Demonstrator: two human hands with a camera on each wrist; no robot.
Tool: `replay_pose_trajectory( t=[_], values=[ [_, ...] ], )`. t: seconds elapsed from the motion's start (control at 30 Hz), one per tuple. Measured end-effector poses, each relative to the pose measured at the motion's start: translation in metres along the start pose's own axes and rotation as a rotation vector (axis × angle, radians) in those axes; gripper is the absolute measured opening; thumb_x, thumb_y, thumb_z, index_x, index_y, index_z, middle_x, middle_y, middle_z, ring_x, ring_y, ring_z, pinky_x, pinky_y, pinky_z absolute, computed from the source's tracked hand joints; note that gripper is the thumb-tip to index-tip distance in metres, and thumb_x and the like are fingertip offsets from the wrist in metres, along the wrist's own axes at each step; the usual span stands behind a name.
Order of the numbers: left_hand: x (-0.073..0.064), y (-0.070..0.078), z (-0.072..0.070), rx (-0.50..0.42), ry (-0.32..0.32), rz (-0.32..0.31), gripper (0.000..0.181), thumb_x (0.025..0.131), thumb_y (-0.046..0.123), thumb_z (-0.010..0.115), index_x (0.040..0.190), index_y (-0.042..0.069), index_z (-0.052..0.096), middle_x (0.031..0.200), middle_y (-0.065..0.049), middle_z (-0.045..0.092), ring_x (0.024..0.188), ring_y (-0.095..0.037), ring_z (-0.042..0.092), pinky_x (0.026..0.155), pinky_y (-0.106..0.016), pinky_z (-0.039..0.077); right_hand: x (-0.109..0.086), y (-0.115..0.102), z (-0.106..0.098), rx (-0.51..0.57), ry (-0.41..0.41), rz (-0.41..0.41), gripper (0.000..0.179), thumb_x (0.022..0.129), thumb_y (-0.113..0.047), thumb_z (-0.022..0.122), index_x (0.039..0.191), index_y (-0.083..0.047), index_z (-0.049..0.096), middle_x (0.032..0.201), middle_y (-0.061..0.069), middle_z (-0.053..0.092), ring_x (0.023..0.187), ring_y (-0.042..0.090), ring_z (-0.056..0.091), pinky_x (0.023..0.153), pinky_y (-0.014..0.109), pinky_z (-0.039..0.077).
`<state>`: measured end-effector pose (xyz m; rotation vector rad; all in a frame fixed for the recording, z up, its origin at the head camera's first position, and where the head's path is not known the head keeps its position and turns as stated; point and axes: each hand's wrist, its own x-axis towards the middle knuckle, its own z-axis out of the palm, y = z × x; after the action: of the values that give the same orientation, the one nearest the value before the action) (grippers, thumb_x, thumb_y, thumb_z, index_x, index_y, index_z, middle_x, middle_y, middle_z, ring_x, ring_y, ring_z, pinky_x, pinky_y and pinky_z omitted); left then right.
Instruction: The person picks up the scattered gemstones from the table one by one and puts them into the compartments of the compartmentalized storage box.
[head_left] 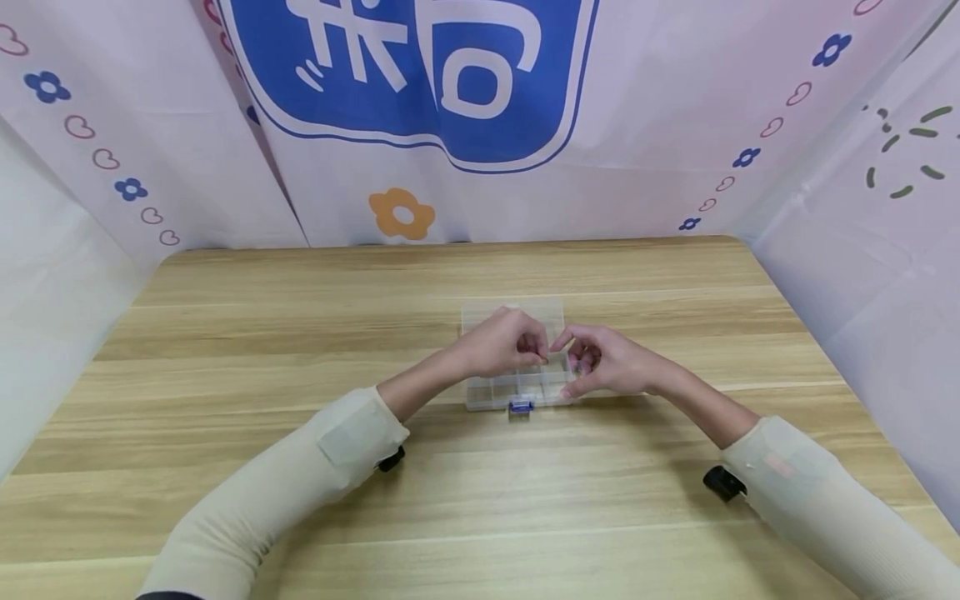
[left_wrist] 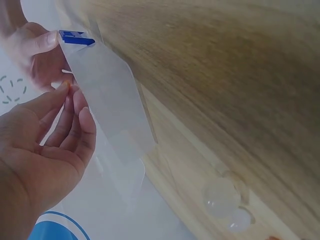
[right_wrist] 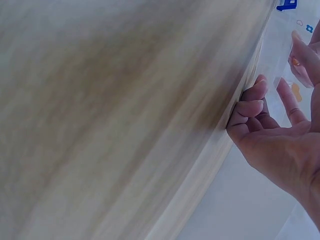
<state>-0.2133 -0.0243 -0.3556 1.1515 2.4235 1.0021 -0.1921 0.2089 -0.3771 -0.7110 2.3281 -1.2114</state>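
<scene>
first, saw a white sheet (head_left: 52,283) hanging at far left, then a pale backdrop (head_left: 615,192) printed with blue flowers, red heart outlines, a large blue emblem (head_left: 375,117) and an orange flower (head_left: 384,204), then a second sheet (head_left: 862,267) at right, marked with green dashes. below, saw a wood-grain table (head_left: 450,500) reaching across, with two cream sleeves (head_left: 277,483) stretched over it.

next, found the left hand (head_left: 502,343) above a clear compartment box (head_left: 480,393), thumb and forefinger pinching a small orange piece (left_wrist: 67,84). placed that piece right at the fingertips, over the right half of the box; could not tell what kind of piece. noted a blue latch (head_left: 521,407) at the front edge. further right, found the right hand (head_left: 611,360) at the right edge of the box, thumb and forefinger spread wide, other fingers bent; could not tell whether holding anything inside the bend.

from the left wrist, saw the orange much more plainly than from the head, plus two pale round things (left_wrist: 221,197) on the table, not made out from the head. from the head, made out dividers, hardly readable from either wrist. from the right wrist, saw the folded fingers (right_wrist: 250,107) low by the table.
</scene>
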Motion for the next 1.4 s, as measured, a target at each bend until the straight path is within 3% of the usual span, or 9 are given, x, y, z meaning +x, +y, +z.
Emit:
replay_pose_trajectory(
  t=[0.47,0.87,1.17,1.4],
  values=[
    [0.004,0.004,0.002,0.030,0.016,-0.038,0.005,0.091,-0.003,0.076,0.087,0.001,0.076,0.086,-0.008,0.077,0.078,-0.014,0.071,0.073,-0.018,0.056,0.000,-0.002,0.000,-0.002,-0.002,0.010,0.053,0.080,-0.007,0.089,0.122,0.002,0.059,0.090,0.012,0.059,0.074,0.019,0.053,0.067,0.024,0.046],
    [0.007,0.005,0.004,-0.005,0.001,-0.055,0.003,0.092,-0.001,0.076,0.094,0.000,0.076,0.086,-0.007,0.076,0.076,-0.013,0.068,0.070,-0.019,0.055,0.000,0.000,0.000,-0.001,-0.010,0.016,0.050,0.082,-0.010,0.089,0.121,-0.002,0.059,0.094,0.012,0.058,0.081,0.022,0.053,0.070,0.027,0.046],
    [-0.001,0.007,-0.006,0.003,0.026,-0.043,0.003,0.094,0.001,0.074,0.096,0.000,0.077,0.086,-0.006,0.075,0.076,-0.013,0.066,0.073,-0.021,0.055,0.000,-0.001,0.000,-0.004,-0.001,0.004,0.052,0.080,-0.007,0.089,0.122,0.002,0.060,0.089,0.011,0.059,0.074,0.019,0.052,0.066,0.024,0.045],
    [-0.012,0.006,-0.014,0.041,-0.006,-0.014,0.003,0.095,0.002,0.073,0.095,-0.001,0.075,0.081,-0.005,0.072,0.072,-0.011,0.061,0.070,-0.020,0.052,0.000,-0.001,0.000,-0.014,0.004,0.002,0.053,0.079,-0.006,0.090,0.123,0.001,0.060,0.089,0.012,0.060,0.073,0.018,0.052,0.066,0.023,0.045]
  ],
)
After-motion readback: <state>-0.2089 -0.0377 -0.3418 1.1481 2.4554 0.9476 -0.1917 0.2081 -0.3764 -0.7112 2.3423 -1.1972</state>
